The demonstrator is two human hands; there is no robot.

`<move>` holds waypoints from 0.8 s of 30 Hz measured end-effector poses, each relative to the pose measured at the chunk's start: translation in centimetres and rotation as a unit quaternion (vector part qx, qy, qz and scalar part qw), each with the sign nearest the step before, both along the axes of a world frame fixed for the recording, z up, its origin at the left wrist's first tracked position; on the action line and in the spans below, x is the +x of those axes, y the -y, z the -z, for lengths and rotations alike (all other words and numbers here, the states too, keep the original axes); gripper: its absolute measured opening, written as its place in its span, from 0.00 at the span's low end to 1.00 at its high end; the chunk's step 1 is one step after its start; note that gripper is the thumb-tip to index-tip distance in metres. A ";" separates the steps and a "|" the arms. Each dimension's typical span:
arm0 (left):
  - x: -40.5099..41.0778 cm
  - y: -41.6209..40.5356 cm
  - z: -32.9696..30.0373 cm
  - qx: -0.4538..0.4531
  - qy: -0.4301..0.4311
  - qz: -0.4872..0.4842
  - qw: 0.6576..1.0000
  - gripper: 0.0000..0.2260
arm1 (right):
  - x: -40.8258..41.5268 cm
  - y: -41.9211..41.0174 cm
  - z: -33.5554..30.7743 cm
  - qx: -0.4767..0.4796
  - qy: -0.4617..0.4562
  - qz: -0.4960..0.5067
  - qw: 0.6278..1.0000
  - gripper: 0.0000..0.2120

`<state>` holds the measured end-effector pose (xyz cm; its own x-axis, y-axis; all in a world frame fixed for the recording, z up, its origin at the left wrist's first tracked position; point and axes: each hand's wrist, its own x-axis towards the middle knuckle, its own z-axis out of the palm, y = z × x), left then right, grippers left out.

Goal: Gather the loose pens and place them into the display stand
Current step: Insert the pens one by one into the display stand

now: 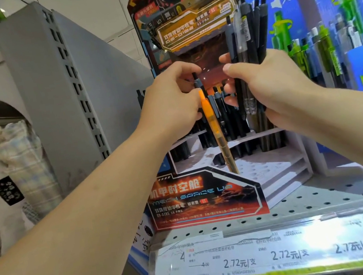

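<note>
Left hand [169, 100]: clamped on an orange pen [217, 131], tip over the display stand [284, 162].
Right hand [270, 83]: gripping a bundle of dark pens [250, 52].

I'm looking at a stationery shop aisle. The landmark is a printed cardboard pen stand [206, 196] on a perforated metal shelf [308, 204]. Just below it, along the shelf's front edge, runs a strip of price labels [281, 255] in yuan per pen. Right of it stands a blue display of green pens [329, 48]; left of it, a grey shelf upright [69, 84].
</note>
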<state>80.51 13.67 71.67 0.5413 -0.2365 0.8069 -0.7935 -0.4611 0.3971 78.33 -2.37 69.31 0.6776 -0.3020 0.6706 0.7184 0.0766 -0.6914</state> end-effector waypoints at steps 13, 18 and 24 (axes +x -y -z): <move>1.3 0.7 -0.5 0.170 -0.125 -0.041 0.977 0.29 | 0.0 0.6 0.2 0.000 -0.063 -0.063 0.996 0.05; 1.6 0.5 -0.4 0.147 -0.130 -0.018 0.980 0.29 | -0.1 0.5 0.3 -0.021 -0.088 -0.066 0.994 0.08; 0.9 -0.3 -0.4 0.036 -0.147 0.052 0.987 0.22 | 0.0 -0.3 1.0 -0.087 -0.098 -0.085 0.988 0.06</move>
<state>81.38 14.00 72.09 0.7196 -0.3547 0.5969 -0.6931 -0.4191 0.5865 78.34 -2.10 68.31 0.8307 -0.0637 0.5531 0.5562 0.0527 -0.8294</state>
